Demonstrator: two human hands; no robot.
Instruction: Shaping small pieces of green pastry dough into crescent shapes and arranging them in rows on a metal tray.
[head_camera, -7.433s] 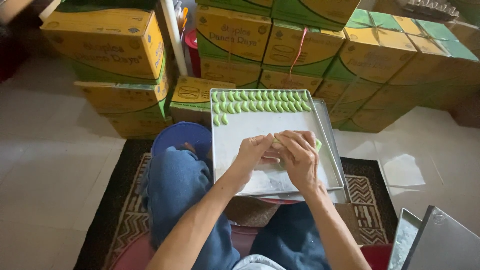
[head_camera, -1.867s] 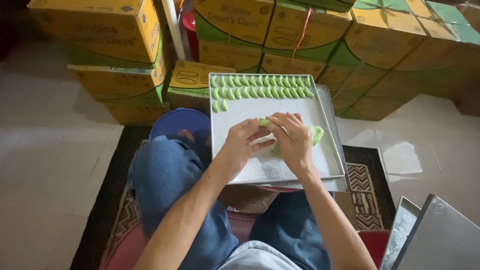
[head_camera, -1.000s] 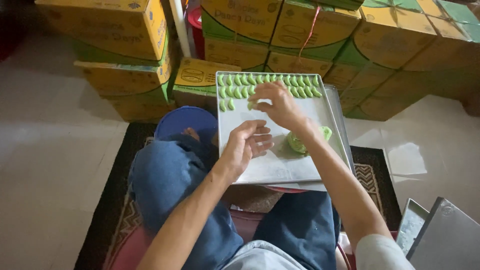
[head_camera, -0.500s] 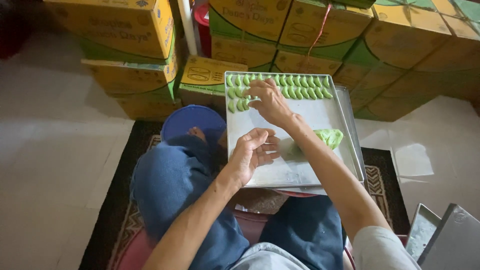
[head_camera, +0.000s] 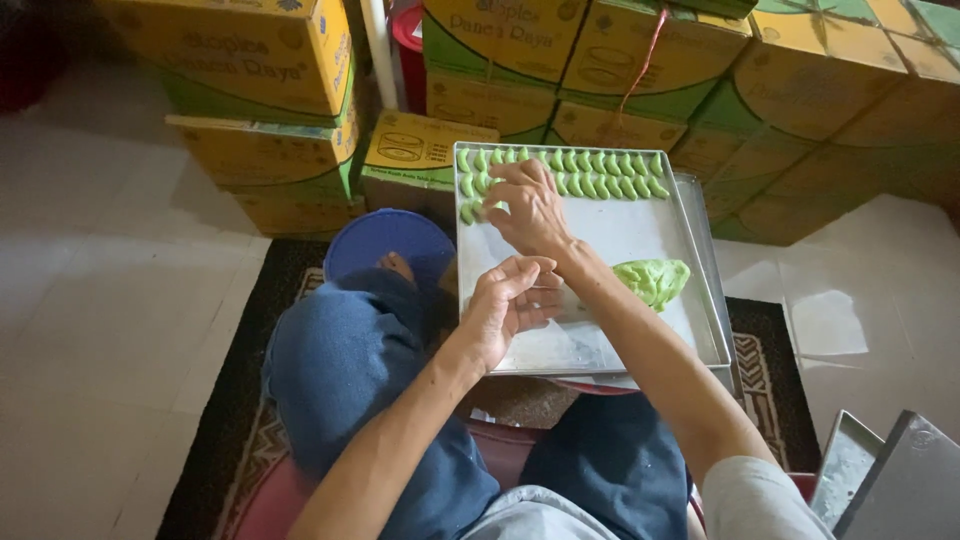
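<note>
Green dough pieces (head_camera: 600, 186) under right hand (head_camera: 528, 208) on tray (head_camera: 640, 225).

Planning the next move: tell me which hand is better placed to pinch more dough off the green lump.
Probably left. The left hand hovers beside the green lump; the right hand is stretched to the shaped pieces at the tray's far end.

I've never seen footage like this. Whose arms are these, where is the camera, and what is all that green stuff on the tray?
There is no machine here: a seated person wears a camera on the head, so you look down along their own arms. A metal tray rests over their lap. Along its far edge lie rows of small green dough pieces, and a lump of green dough sits on the right side. The right hand reaches to the left end of the rows, fingers at a piece. The left hand hovers curled over the tray; whether it holds anything is unclear. Yellow-green cartons stand behind.
</note>
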